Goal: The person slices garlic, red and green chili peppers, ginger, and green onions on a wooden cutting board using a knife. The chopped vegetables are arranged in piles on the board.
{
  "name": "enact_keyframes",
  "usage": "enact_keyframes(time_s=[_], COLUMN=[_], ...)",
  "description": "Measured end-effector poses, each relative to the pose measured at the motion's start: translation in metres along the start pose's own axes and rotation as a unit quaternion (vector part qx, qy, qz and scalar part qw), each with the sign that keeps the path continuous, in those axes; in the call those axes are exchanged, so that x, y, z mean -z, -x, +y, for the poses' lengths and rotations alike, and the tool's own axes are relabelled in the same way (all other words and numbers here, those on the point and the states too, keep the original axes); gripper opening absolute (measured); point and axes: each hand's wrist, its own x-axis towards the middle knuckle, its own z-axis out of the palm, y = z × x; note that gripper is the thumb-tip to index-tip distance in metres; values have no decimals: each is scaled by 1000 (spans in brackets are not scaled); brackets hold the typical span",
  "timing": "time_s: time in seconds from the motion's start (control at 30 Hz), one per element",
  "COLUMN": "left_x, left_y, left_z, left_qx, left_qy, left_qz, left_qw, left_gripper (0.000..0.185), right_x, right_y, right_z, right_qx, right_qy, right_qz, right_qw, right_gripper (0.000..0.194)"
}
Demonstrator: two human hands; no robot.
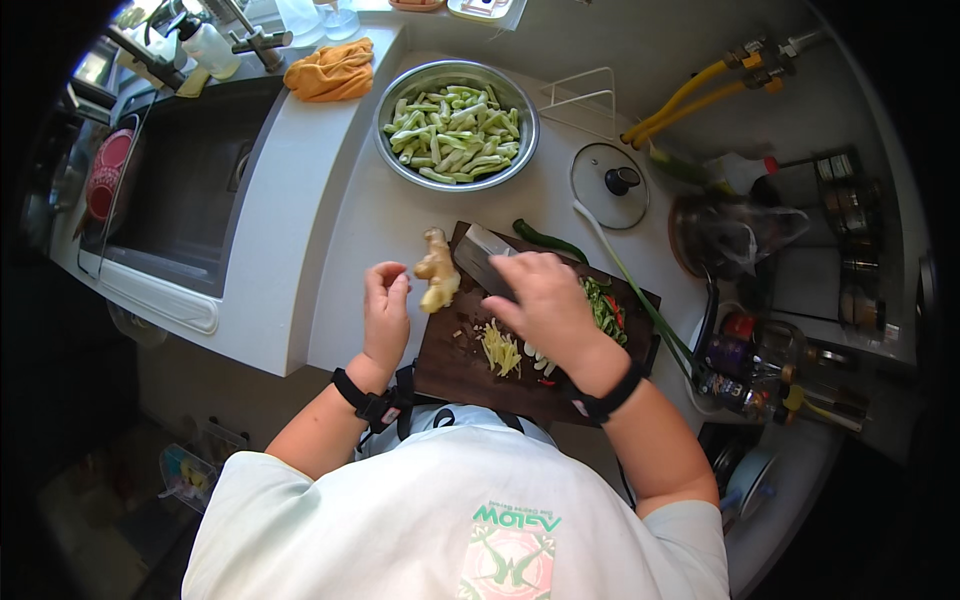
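My left hand [386, 311] is loosely curled beside a knob of ginger root [436, 271], with a small gap between them and nothing visible in the fingers. The ginger lies at the left edge of a dark wooden cutting board [450, 367]. Over the board, my slightly blurred right hand [546, 304] has its thumb spread and covers part of a broad-bladed kitchen knife [481, 255]. Its handle is hidden, so a grip cannot be told. Ginger strips [500, 349], white slices [540, 360] and cut green and red peppers [606, 311] lie on the board.
A metal bowl [382, 142] of cut green beans stands behind the board. A green chili [551, 240], a scallion [637, 289] and a glass lid [592, 191] lie nearby. Left is a sink [180, 187] with an orange cloth [330, 71]; jars [739, 360] line the right.
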Motion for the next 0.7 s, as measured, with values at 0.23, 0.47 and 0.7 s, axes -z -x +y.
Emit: enact_keyframes(time_s=[0.23, 0.47, 0.7], left_x=[-5, 11, -6], left_y=[-1, 2, 27], left_z=[-4, 34, 76], left_qx=[106, 142, 241], left_qy=[19, 174, 376], left_qz=[-43, -122, -373], left_qw=[993, 967, 813], left_gripper=[54, 57, 56], right_x=[-30, 17, 66], right_y=[-22, -20, -7], right_z=[-27, -30, -32], right_qx=[-12, 47, 145], right_qy=[-7, -25, -4], right_qz=[-105, -39, -124], right_qw=[994, 998, 982], right_gripper=[54, 63, 47])
